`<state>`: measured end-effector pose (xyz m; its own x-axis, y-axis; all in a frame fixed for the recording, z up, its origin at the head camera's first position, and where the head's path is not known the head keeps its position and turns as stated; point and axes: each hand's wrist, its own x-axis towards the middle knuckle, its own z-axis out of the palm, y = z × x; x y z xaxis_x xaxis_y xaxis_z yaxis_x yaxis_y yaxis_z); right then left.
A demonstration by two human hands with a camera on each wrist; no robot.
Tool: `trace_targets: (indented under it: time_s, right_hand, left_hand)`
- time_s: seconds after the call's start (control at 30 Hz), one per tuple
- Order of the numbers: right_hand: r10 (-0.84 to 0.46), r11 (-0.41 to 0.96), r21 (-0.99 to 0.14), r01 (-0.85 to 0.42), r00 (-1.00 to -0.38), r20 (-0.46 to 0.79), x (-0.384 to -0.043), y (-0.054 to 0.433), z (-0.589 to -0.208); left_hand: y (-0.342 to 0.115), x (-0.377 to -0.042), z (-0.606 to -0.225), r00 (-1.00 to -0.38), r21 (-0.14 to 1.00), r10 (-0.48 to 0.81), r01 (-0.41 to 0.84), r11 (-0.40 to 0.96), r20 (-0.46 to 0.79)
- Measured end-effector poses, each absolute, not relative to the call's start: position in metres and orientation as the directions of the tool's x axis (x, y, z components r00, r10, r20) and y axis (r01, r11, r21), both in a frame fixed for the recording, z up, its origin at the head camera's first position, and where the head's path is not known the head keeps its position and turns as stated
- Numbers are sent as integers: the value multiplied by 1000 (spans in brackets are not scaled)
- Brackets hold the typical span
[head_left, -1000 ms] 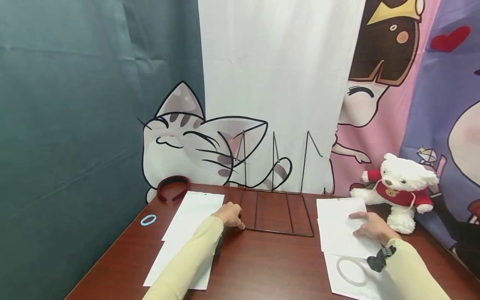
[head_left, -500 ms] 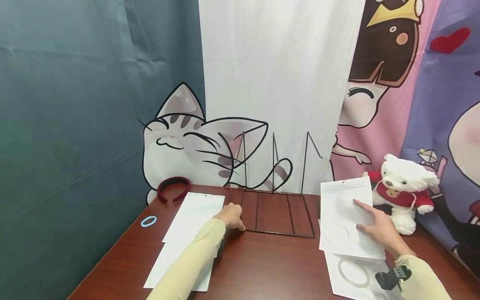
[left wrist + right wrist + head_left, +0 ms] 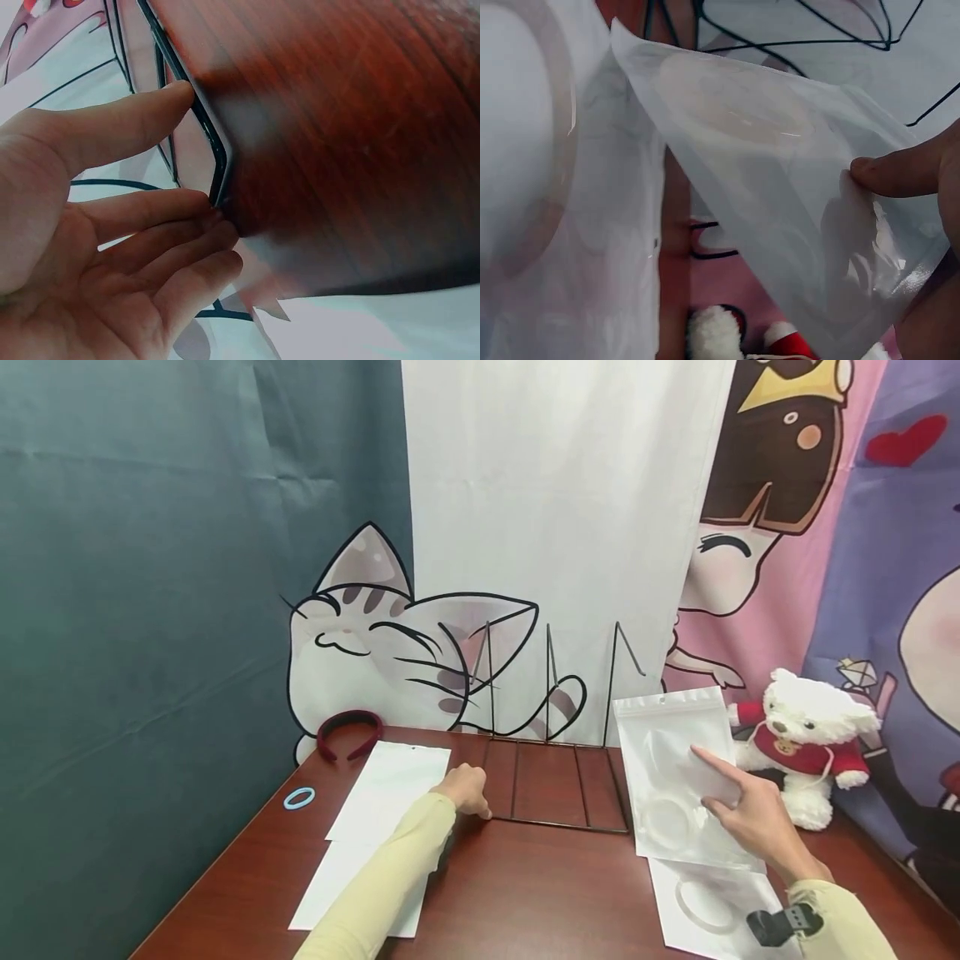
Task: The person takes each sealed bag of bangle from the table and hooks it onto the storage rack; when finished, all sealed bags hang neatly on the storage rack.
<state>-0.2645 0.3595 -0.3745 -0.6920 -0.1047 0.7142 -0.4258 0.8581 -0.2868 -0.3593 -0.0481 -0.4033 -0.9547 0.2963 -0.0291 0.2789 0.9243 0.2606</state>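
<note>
- Head view: a plastic bag (image 3: 678,785) is tilted up at the table's right side, its see-through front showing a pale ring near the bottom.
- Right hand (image 3: 753,814) holds this bag from its three-to-four o'clock side; in the right wrist view the thumb lies on the glossy face, while the other fingers are mostly hidden.
- At half past five from it, a second bag (image 3: 750,893) lies flat with a larger ring (image 3: 681,902) inside; whether the two bags touch, I cannot tell.
- Toward ten o'clock stands a black wire rack (image 3: 547,742) with three bent uprights.
- Left hand (image 3: 465,789) grips the rack's seven o'clock base corner, thumb and fingertips against the wire.
- At eight o'clock from the rack lie two white packets (image 3: 393,789), end to end.
- From the upper packet, a red headband (image 3: 350,718) sits at half past ten, a blue band (image 3: 288,802) at nine.
- A white teddy bear (image 3: 810,710) in red sits at the far-right edge of the wooden table (image 3: 540,893).
</note>
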Motion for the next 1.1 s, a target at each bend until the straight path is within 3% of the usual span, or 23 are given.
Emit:
trace_targets:
  time_s: [0.5, 0.8, 1.1]
  right_hand:
    - [-177, 804, -203, -559, -551, 815, -242, 341, -349]
    - [-284, 675, -167, -718, -463, 840, -237, 330, -338]
    - [-216, 703, -235, -671, -517, 828, -247, 328, -335]
  left_hand:
    - [-49, -358, -398, -954, 266, 298, 282, 922, -23]
    - [-51, -361, -398, -958, 271, 284, 265, 925, -34]
    - [-50, -363, -398, -956, 258, 290, 269, 928, -48]
